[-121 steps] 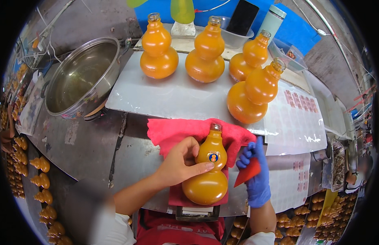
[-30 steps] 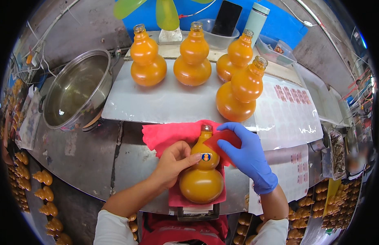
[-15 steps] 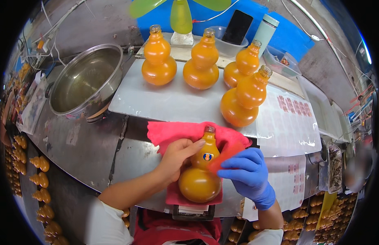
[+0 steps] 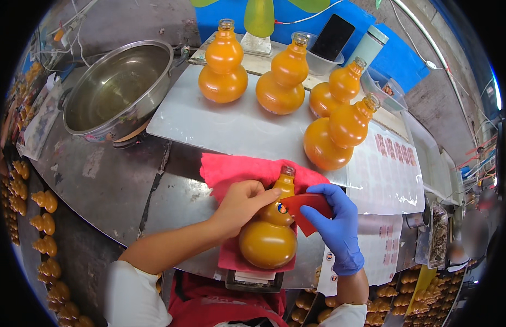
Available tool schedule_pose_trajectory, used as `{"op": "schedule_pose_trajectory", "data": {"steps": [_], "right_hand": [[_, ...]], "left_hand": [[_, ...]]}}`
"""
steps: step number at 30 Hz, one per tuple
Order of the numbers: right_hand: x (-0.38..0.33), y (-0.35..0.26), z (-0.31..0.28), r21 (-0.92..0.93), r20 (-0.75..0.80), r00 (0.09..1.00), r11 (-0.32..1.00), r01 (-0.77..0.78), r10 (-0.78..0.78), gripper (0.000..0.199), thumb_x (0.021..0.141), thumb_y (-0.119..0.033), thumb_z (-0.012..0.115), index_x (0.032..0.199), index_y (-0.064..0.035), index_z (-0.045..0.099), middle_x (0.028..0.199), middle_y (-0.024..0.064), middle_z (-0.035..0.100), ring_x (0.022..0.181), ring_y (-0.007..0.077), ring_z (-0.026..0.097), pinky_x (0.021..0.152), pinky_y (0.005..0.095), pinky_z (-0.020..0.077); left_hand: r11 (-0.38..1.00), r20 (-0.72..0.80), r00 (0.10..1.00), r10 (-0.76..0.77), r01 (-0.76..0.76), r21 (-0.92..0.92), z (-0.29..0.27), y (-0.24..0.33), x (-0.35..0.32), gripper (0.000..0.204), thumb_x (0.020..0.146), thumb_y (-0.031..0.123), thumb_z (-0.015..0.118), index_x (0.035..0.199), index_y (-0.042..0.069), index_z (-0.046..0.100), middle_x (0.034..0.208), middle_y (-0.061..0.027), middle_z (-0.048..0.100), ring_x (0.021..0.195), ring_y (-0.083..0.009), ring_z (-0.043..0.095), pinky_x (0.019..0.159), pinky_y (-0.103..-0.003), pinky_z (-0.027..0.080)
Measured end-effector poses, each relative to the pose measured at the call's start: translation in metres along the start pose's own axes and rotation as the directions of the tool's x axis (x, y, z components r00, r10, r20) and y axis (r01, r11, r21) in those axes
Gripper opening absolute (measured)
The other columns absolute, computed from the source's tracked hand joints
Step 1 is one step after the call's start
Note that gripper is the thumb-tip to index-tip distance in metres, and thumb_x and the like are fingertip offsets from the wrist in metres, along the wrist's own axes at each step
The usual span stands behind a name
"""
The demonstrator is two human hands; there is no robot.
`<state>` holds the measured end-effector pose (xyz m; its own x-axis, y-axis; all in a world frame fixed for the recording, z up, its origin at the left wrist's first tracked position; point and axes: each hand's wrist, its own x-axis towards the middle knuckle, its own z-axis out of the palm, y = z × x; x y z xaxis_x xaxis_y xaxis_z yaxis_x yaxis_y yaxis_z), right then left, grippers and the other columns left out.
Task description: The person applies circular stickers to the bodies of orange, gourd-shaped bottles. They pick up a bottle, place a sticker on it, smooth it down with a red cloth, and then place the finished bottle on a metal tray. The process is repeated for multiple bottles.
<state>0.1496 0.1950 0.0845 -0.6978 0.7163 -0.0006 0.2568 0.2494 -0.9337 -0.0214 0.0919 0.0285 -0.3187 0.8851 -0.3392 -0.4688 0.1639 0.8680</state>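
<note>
An amber gourd-shaped glass bottle [image 4: 268, 244] lies on a pink-red cloth [image 4: 217, 170], its neck pointing away from me. My bare left hand [image 4: 243, 206] grips its upper part, thumb across the narrow top below the clear mouth. A small round blue-and-orange decal [image 4: 282, 208] sits on the upper bulb. My right hand [image 4: 335, 220], in a blue glove, pinches a flat red scraper [image 4: 313, 208], whose corner touches the bulb at the decal. The far side of the bottle and the left fingertips are hidden.
Several orange gourd bottles [image 4: 223, 82] stand on a pale board [image 4: 182, 117] beyond the cloth. A metal basin of liquid [image 4: 164, 82] is at left. Decal sheets [image 4: 392, 185] lie at right. A green fan [image 4: 258, 19], a phone [image 4: 333, 37] and a flask [image 4: 367, 48] are behind.
My right hand has brought the red scraper, blurred before, against the decal. The decal now faces further right. The whole view has shifted slightly.
</note>
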Motion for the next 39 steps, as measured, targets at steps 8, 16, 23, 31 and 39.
{"op": "schedule_pose_trajectory", "data": {"steps": [8,16,23,31,39], "right_hand": [[0.012,-0.001,-0.001,-0.135,-0.050,0.994,0.985,-0.105,0.099,0.032,0.079,-0.003,0.069,0.109,-0.0003,0.057,0.100,0.0078,0.063,0.093,0.0134,0.062,0.082,0.0277,0.0508],[0.039,-0.047,0.003,-0.352,0.202,0.978,0.936,0.018,0.057,0.023,0.077,-0.014,0.070,0.098,-0.0051,0.063,0.085,0.0108,0.068,0.084,0.0200,0.066,0.076,0.0318,0.0514],[0.043,-0.051,0.015,-0.665,0.343,0.850,0.537,0.520,-0.399,0.022,0.073,-0.011,0.066,0.094,-0.0137,0.064,0.077,0.0058,0.062,0.076,0.0268,0.057,0.069,0.0373,0.0456],[-0.018,-0.032,0.020,-0.610,0.511,0.644,0.288,0.738,-0.569,0.035,0.063,-0.012,0.067,0.096,-0.0208,0.066,0.096,-0.0059,0.059,0.084,0.0154,0.054,0.070,0.0313,0.0413],[-0.033,0.002,0.006,-0.542,0.236,0.702,0.509,0.668,-0.672,0.035,0.062,-0.007,0.072,0.094,-0.0204,0.069,0.096,-0.0045,0.065,0.081,0.0184,0.056,0.074,0.0325,0.0438]], "left_hand": [[0.992,0.209,0.972,0.112,-0.097,-0.081,-0.016,-0.007,-0.008,0.033,0.078,0.006,0.075,0.080,0.011,0.042,0.083,-0.0008,0.058,0.075,-0.0059,0.055,0.065,-0.021,0.047],[0.994,0.267,0.958,0.101,-0.089,-0.056,-0.020,-0.007,-0.009,0.036,0.078,0.008,0.075,0.084,0.010,0.040,0.086,-0.0003,0.054,0.081,-0.0062,0.053,0.069,-0.022,0.047],[0.989,0.261,0.955,0.143,-0.132,-0.060,-0.021,-0.012,-0.012,0.031,0.080,0.006,0.071,0.087,0.008,0.041,0.090,-0.0008,0.052,0.085,-0.0073,0.053,0.074,-0.023,0.048],[0.975,0.348,0.929,0.125,-0.051,-0.214,-0.039,-0.031,-0.039,0.021,0.083,0.002,0.063,0.093,0.007,0.045,0.136,-0.0156,0.043,0.126,-0.0224,0.044,0.101,-0.034,0.039],[0.971,0.302,0.942,0.145,-0.077,-0.226,-0.034,-0.047,-0.052,0.022,0.083,0.006,0.064,0.095,0.008,0.046,0.137,-0.0156,0.040,0.121,-0.0212,0.046,0.090,-0.033,0.048]]}}
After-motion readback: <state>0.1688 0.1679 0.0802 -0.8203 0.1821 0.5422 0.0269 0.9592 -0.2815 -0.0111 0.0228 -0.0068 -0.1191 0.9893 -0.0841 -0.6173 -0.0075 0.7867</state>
